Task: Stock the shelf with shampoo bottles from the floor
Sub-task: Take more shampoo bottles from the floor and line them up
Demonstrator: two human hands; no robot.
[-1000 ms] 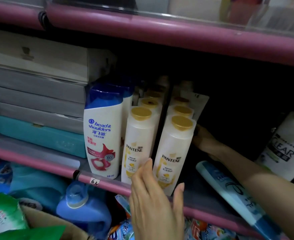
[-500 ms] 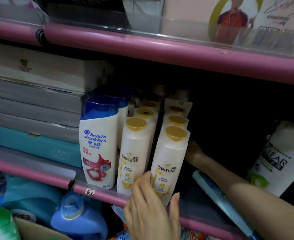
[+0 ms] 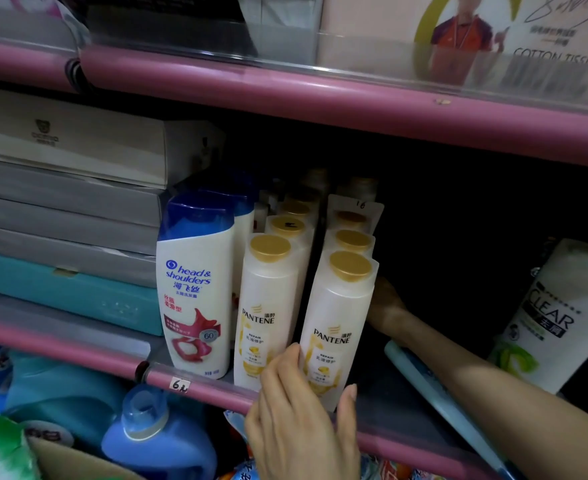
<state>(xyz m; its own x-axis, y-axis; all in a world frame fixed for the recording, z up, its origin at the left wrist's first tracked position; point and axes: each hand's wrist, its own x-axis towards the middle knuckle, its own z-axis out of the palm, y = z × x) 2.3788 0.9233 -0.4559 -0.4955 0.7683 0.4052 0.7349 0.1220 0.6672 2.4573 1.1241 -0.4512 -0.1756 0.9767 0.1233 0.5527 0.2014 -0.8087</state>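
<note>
Two rows of white Pantene shampoo bottles with gold caps stand on the pink-edged shelf (image 3: 199,384). My left hand (image 3: 303,420) is at the shelf's front edge, its straight fingers lying against the lower label of the front right Pantene bottle (image 3: 337,323). The front left Pantene bottle (image 3: 268,306) stands beside it. My right hand (image 3: 386,306) reaches deep into the shelf along the right side of the right row. Its fingers are hidden behind the bottles in shadow.
A Head & Shoulders bottle (image 3: 195,289) stands left of the rows, next to stacked flat boxes (image 3: 67,202). A Clear bottle (image 3: 559,317) leans at the right and a pale blue tube (image 3: 438,393) lies under my right forearm. Blue detergent (image 3: 157,438) sits on the level below.
My view has lifted, so the shelf sits lower in the frame. My left hand stays against the front right bottle, and my right hand stays beside the right row.
</note>
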